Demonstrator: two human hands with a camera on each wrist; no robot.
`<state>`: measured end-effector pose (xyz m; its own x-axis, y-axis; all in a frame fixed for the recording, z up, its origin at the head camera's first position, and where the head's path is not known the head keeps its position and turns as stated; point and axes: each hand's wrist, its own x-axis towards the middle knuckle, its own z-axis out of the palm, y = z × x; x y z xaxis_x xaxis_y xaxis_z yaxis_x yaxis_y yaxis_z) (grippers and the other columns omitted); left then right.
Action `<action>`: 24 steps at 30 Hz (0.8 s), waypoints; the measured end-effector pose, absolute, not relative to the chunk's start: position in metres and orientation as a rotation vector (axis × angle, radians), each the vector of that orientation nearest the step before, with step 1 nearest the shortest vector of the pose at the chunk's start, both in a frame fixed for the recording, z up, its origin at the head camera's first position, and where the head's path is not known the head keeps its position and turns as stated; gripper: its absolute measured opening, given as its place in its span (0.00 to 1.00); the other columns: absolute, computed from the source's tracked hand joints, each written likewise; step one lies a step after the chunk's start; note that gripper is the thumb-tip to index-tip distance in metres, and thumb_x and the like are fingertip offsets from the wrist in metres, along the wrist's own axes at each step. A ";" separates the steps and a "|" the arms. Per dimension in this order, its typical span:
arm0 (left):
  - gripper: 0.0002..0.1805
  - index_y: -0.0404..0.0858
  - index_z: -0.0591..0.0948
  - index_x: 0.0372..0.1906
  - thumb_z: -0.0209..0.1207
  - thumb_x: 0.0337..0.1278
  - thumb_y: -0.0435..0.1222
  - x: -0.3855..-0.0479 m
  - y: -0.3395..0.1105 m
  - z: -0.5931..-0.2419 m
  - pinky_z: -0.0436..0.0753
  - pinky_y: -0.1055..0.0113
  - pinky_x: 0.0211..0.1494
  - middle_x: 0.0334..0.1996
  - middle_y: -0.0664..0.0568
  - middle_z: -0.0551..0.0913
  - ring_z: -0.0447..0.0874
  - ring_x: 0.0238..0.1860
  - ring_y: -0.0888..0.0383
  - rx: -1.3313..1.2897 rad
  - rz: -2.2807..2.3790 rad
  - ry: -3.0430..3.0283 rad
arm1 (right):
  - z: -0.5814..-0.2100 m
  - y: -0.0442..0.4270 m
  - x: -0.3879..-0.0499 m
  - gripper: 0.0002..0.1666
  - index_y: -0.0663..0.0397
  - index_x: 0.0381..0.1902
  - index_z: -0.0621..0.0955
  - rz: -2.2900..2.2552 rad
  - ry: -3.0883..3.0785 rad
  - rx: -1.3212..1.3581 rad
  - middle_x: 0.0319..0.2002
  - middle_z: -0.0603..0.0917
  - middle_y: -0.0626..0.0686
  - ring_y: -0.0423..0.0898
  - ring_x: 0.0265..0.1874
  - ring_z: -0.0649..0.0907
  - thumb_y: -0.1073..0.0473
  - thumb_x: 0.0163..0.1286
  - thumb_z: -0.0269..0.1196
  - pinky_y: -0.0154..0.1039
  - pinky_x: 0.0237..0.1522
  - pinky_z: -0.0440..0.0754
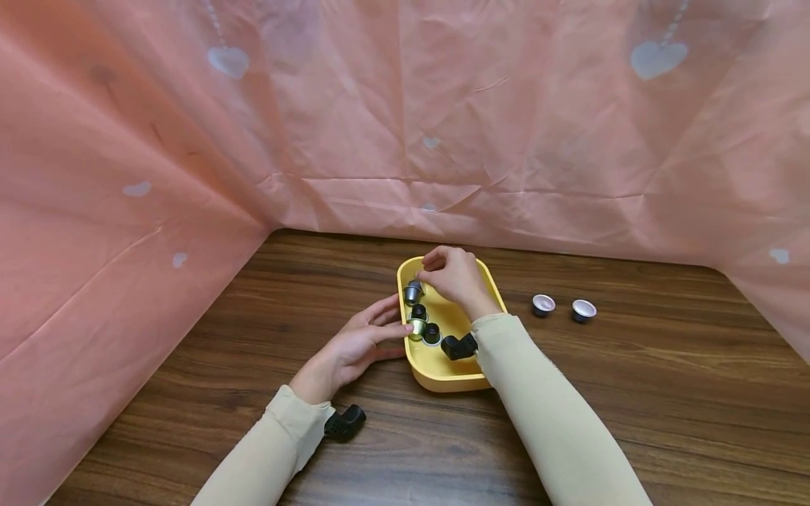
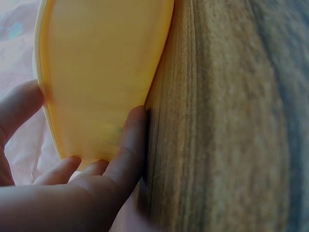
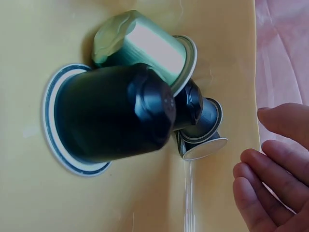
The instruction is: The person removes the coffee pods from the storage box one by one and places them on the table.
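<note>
At frame centre, the yellow tray [image 1: 451, 384] is best braced by the spread left hand [image 1: 354, 344]; near its capsules [image 1: 432, 332], the empty right hand [image 1: 453, 278] is held loosely parted.

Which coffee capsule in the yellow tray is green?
The pale-green metallic coffee capsule, nearest the left hand. Only its colour is light and greenish; the other coffee capsules in the yellow tray look black or dark grey-blue.
</note>
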<state>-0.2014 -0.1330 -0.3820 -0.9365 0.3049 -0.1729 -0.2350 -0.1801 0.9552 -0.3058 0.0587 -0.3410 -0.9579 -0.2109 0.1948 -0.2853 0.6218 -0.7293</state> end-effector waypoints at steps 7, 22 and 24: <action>0.45 0.41 0.56 0.87 0.63 0.72 0.29 -0.201 -0.131 -0.383 0.79 0.40 0.76 0.85 0.42 0.60 0.69 0.78 0.44 0.081 2.175 1.735 | -0.344 0.061 -0.306 0.21 0.55 0.53 0.89 1.243 -2.806 0.408 0.49 0.94 0.56 0.53 0.52 0.90 0.51 0.66 0.76 0.46 0.55 0.87; 0.44 0.42 0.56 0.87 0.62 0.73 0.30 -0.203 -0.132 -0.383 0.79 0.40 0.76 0.85 0.41 0.62 0.71 0.77 0.45 0.100 2.169 1.739 | -0.355 0.062 -0.313 0.26 0.55 0.56 0.89 1.325 -2.971 0.245 0.54 0.92 0.57 0.53 0.54 0.86 0.44 0.68 0.75 0.45 0.60 0.85; 0.43 0.42 0.56 0.87 0.62 0.73 0.30 -0.203 -0.132 -0.383 0.79 0.40 0.76 0.85 0.41 0.62 0.71 0.77 0.45 0.101 2.166 1.738 | -0.356 0.063 -0.313 0.26 0.56 0.55 0.90 1.341 -2.962 0.233 0.54 0.92 0.57 0.53 0.54 0.86 0.44 0.68 0.75 0.44 0.59 0.85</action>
<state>-0.2030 -0.1319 -0.3828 -0.9324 0.3207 -0.1669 -0.2323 -0.1779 0.9562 -0.3132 0.0627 -0.3563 -0.9828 -0.1783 -0.0486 -0.0811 0.6526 -0.7533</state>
